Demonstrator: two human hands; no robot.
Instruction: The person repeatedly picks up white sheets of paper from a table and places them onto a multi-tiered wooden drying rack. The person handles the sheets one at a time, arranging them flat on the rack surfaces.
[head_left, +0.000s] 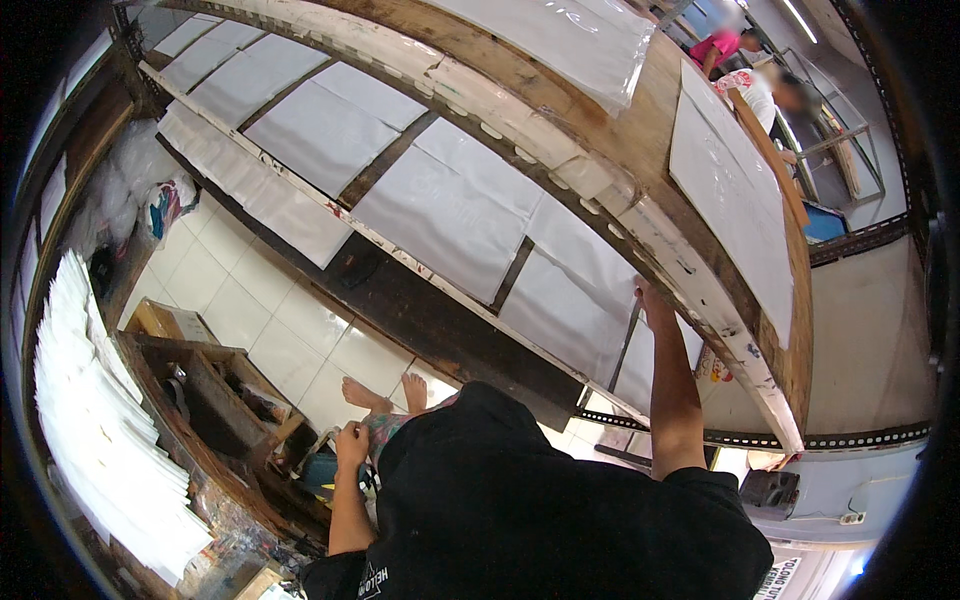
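My right arm stretches forward beneath the raised wooden surface. The right hand (652, 300) is at the far right corner of a thin white sheet (570, 308) on the lower shelf, its fingers bent together on the sheet's edge. Another white sheet (620, 370) lies just right of it, past a narrow dark gap. My left hand (350, 443) hangs low by my thigh, beside an open wooden box (205, 385). Its fingers are curled in, and anything inside them is hidden.
More white sheets (450, 205) lie in a row along the lower shelf. A paint-stained beam (600, 180) edges the upper surface, which carries sheets too. A stack of white paper (100, 420) stands at left. Two people (715, 50) are at the far right. Pale tiles (265, 270) cover the floor.
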